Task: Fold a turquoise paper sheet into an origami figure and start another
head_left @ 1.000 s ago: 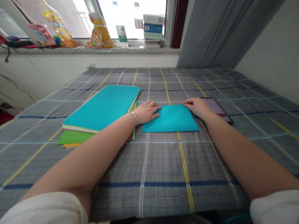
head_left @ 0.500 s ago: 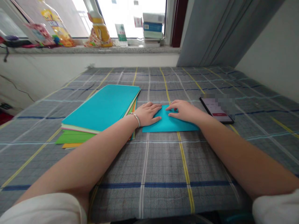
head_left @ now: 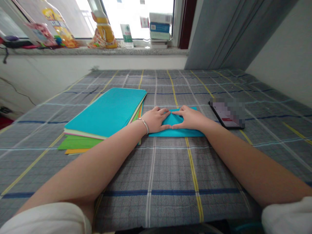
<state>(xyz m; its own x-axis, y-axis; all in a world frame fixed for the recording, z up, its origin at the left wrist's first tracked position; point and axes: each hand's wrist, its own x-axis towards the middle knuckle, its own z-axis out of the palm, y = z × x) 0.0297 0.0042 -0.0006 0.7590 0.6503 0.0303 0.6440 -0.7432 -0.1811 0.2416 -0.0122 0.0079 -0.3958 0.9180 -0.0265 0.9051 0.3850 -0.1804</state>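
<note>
Both the left hand (head_left: 156, 118) and right hand (head_left: 190, 117) press flat, grip open, on the blue sheet (head_left: 185, 132) beside the paper stack (head_left: 107, 110).

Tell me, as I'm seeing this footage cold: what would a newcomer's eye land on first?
The left hand and right hand meet at the middle of the grey plaid cloth, both pressed flat on a small teal sheet. Just left of them lies a stack of coloured paper with teal on top, and to the right a phone lies face up on the cloth.
</note>
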